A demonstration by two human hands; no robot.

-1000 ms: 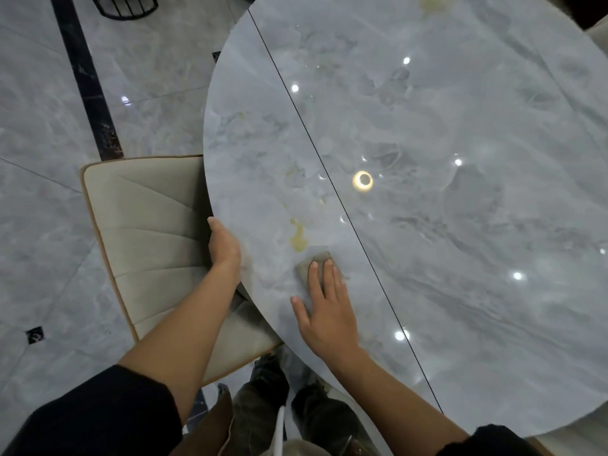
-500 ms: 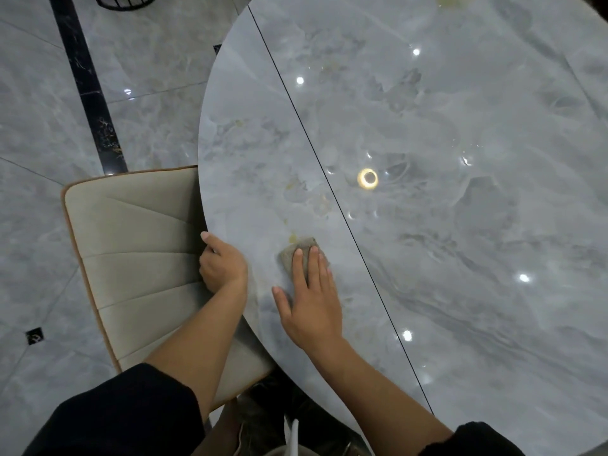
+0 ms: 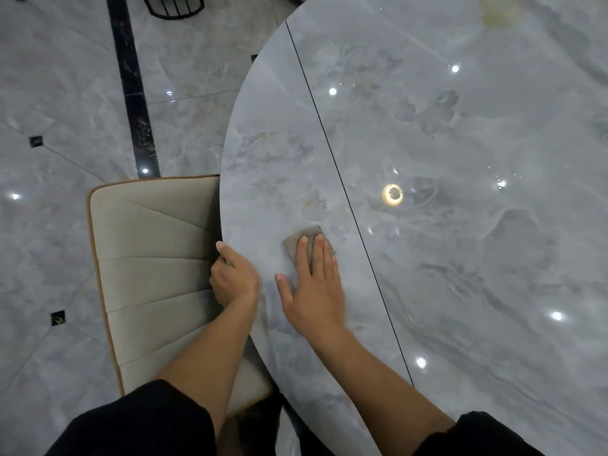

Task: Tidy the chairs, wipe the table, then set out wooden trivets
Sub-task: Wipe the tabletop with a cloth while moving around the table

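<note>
A round grey marble-look table point(image 3: 460, 258) fills the right side of the head view, with a thin dark seam point(image 3: 329, 143) running across it. My right hand point(image 3: 312, 291) lies flat with straight fingers, pressing a small grey-brown cloth point(image 3: 302, 236) onto the tabletop near the left edge. My left hand point(image 3: 235, 279) grips the table's rim, its fingers curled under the edge and its thumb on top. A beige padded chair point(image 3: 154, 258) with a brown trim stands tucked against the table under my left arm. No trivets are in view.
A faint yellowish smear point(image 3: 314, 203) lies just beyond the cloth, and a larger yellow stain point(image 3: 500, 13) sits at the table's far edge. A black wire-frame object point(image 3: 172, 6) stands on the glossy grey tiled floor at the top.
My right hand slid the cloth forward and left over a yellow spot, which no longer shows. My left hand shifted along the rim and now curls around it.
</note>
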